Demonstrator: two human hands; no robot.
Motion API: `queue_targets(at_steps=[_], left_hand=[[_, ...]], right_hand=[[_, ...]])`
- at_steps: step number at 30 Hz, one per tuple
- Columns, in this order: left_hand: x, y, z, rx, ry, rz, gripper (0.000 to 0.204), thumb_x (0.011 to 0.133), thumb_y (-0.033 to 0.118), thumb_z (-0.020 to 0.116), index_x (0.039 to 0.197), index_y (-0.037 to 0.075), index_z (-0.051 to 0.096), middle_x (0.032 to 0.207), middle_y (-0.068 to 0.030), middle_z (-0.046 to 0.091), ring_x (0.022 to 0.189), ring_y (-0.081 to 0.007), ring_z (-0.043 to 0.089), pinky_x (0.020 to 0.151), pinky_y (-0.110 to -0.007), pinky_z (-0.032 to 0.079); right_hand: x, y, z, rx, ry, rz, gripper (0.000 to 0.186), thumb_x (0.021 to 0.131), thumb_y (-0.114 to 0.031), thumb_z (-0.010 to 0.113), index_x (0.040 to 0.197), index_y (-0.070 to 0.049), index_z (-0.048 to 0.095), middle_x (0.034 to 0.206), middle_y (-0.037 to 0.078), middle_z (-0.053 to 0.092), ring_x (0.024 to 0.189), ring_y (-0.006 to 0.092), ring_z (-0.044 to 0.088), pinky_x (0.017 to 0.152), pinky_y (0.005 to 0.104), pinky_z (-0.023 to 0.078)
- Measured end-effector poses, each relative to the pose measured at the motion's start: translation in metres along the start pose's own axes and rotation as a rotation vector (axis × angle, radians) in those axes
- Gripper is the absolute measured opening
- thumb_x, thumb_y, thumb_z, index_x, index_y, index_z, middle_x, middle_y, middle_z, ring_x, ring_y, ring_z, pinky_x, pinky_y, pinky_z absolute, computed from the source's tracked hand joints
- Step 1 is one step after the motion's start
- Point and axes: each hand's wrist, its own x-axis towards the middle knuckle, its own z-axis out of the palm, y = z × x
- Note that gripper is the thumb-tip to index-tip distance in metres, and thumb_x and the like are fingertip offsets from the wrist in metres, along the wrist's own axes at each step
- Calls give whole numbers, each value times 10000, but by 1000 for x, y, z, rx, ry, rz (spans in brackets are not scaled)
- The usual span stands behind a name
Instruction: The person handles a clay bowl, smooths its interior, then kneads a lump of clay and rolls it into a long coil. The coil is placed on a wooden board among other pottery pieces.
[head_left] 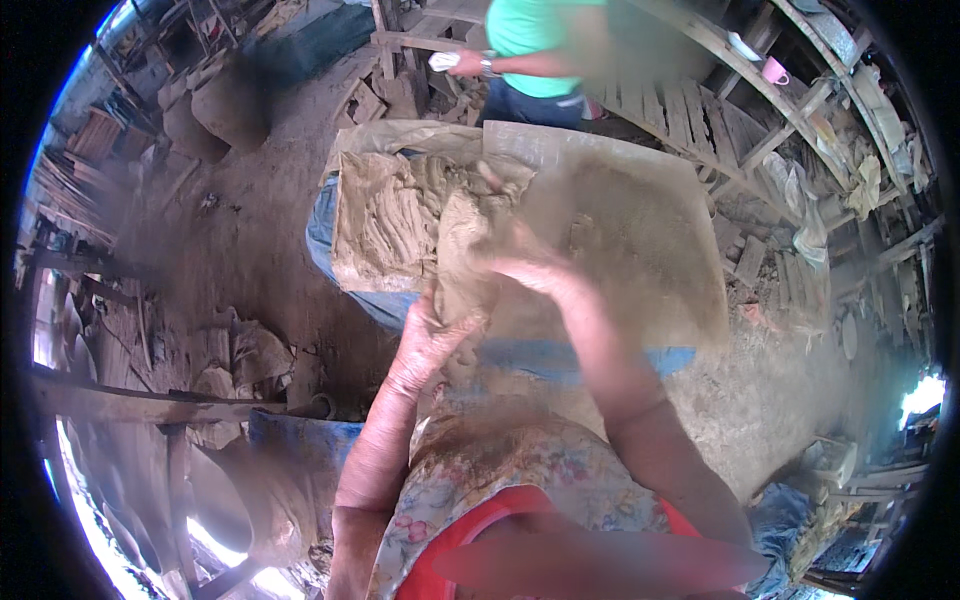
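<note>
A long lump of wet clay (pixel 462 235) lies between my hands, against the right side of a larger grooved mass of clay (pixel 385 225). My left hand (pixel 435 332) grips the lump's near end, thumb on the right side and fingers on the left. From the right, my right hand (pixel 528 262) closes on the same lump; its fingers are clay-coated and partly blurred. Under the work is a pale, dusty board (pixel 650 240), its right half covered with a thin layer of clay dust.
Across the board stands a person in a green shirt (pixel 545 45), holding a white item (pixel 445 62). Blue sheeting (pixel 325 240) hangs below the board's left side. Large rounded pots (pixel 228 105) sit far left. A wooden rack (pixel 740 70) with a pink cup (pixel 774 71) rises at right.
</note>
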Motion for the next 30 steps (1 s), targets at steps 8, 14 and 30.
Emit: queue_targets(at_steps=[8,14,30], left_hand=[[-12,-6,-13,8,23,138,866,676,214,822,1337,-54,331,1168,-99,573,1057,-155,528,927,-300,429],[-23,-1,-15,-154,-40,26,858,650,191,832,1337,-17,362,1181,-87,562,1083,-151,516,938,-307,419],[-16,3,-13,-95,-140,55,799,710,263,808,1316,-30,377,1156,-76,573,1050,-137,523,925,-290,421]], right_hand=[[28,-32,-26,-1132,-836,303,660,667,-510,749,1088,-29,584,1014,147,639,976,220,594,881,337,458],[-5,-50,-20,-1350,-563,-102,609,639,-598,718,648,6,637,723,160,628,765,301,624,734,424,474],[21,-32,-31,-427,-873,354,880,621,-564,768,1277,-60,470,1256,130,539,1092,176,537,911,329,447]])
